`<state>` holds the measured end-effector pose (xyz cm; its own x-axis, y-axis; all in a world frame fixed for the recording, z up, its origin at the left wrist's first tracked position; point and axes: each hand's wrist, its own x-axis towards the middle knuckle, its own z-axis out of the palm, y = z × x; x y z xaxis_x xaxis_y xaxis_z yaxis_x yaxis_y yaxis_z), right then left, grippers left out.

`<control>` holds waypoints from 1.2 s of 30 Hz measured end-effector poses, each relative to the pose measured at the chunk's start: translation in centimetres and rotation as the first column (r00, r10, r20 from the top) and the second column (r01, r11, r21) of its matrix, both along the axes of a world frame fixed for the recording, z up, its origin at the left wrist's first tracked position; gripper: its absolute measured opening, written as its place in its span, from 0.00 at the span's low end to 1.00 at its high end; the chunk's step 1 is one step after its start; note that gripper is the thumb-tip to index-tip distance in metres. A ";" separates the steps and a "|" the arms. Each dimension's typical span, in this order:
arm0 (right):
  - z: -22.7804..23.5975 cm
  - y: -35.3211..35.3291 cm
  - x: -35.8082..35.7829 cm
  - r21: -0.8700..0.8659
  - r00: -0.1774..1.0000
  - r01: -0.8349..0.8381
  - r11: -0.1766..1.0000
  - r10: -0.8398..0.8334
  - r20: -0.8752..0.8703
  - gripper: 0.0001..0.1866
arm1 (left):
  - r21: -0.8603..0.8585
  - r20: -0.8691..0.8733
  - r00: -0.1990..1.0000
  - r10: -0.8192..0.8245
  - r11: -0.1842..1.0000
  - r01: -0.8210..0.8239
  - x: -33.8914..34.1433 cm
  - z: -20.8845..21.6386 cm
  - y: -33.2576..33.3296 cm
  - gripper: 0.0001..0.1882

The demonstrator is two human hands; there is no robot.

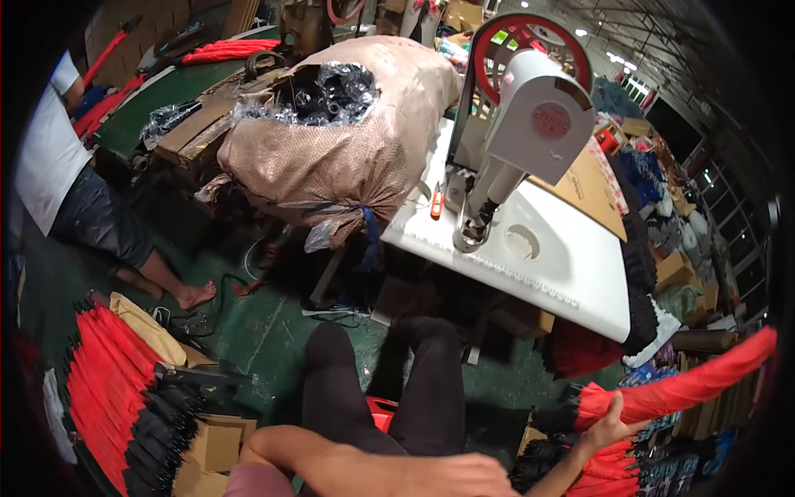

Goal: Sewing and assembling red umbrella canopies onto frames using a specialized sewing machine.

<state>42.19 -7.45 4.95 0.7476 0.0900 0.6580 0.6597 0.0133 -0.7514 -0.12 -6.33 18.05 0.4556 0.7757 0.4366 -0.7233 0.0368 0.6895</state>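
On the right, my right hand point(609, 428) grips a long folded red umbrella point(704, 388) near its dark end, thumb over the cloth. The umbrella slants up to the right, above a stack of red and black folded umbrellas point(609, 472). My left forearm crosses low in front of my lap, and my left hand point(468, 476) lies at the lower edge, pointing right. Its fingers are blurred and partly cut off. Ahead stands a white sewing machine point(538, 124) on a white table point(580, 290), with an orange cutter point(437, 203) lying beside the needle area.
A large woven sack point(331, 166), torn open over plastic-wrapped dark parts, stands left of the machine. More red umbrellas point(108, 373) are stacked at lower left near cardboard boxes point(217, 447). A barefoot person point(91, 207) is at far left. Bundles and cartons point(675, 269) crowd the right.
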 end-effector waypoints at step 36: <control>-1.7 3.5 -26.5 -0.417 0.400 -0.847 0.331 0.912 -0.088 0.49 | 0.976 -0.003 0.187 0.982 0.044 -0.214 -7.6 -1.4 -0.5 0.10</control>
<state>15.65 -4.00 3.20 -0.0082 0.8705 0.4922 0.5165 0.4251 -0.7433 -7.74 -6.85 16.69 0.3383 0.4017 0.8510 0.5177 -0.8346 0.1882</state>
